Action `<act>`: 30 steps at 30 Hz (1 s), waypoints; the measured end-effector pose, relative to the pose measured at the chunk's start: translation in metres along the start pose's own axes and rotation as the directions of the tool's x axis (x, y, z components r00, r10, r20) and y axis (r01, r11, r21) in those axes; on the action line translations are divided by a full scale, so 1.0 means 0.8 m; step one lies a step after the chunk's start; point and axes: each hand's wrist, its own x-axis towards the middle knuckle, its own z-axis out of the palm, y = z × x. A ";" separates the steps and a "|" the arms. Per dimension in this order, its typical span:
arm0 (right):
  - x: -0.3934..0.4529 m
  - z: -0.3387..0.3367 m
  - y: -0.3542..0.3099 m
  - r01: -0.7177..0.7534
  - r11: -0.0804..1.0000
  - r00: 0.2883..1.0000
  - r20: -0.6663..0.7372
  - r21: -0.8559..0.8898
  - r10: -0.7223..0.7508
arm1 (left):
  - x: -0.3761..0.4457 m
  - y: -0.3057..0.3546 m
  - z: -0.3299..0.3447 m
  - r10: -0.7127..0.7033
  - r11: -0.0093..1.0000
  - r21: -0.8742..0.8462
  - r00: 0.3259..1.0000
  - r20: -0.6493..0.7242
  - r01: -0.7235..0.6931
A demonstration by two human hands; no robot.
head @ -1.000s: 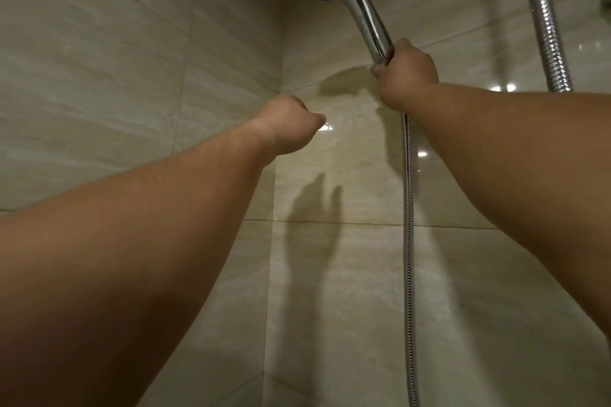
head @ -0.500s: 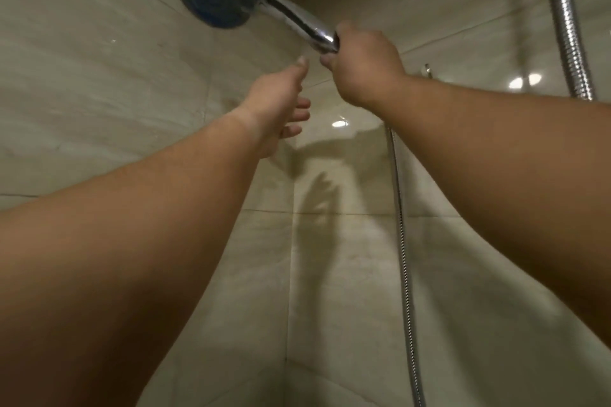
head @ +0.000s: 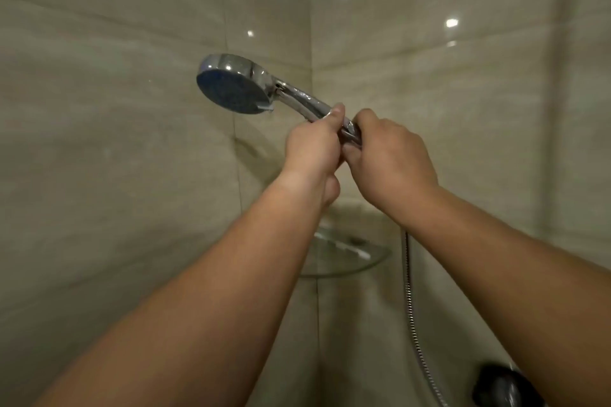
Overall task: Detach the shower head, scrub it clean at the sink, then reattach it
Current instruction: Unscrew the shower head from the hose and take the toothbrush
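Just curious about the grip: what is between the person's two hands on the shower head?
In the head view, only a short bare bit of chrome handle shows between the left hand and right hand; nothing else.

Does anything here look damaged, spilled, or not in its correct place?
Nothing stands out. Both hands, left hand and right hand, grip the shower head handle; its hose hangs intact, and the glass corner shelf sits level.

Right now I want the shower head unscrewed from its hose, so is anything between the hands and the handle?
Nothing visible. The left hand and the right hand both grip the shower head at the handle's lower end, where the metal hose hangs below; the joint itself is hidden under the fingers.
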 end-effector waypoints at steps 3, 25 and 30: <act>-0.083 0.011 -0.009 -0.155 0.978 0.982 0.133 0.140 0.137 | -0.051 -0.053 -0.035 -0.073 0.997 -0.031 0.997 0.013 0.074; -0.281 0.024 0.024 -0.609 0.597 0.753 0.617 0.523 0.229 | -0.196 -0.165 -0.098 -0.176 0.983 -0.043 0.984 0.004 0.176; -0.294 0.011 0.023 -0.799 0.212 0.593 0.797 0.563 0.115 | -0.205 -0.160 -0.096 -0.161 0.987 -0.021 0.987 0.019 0.162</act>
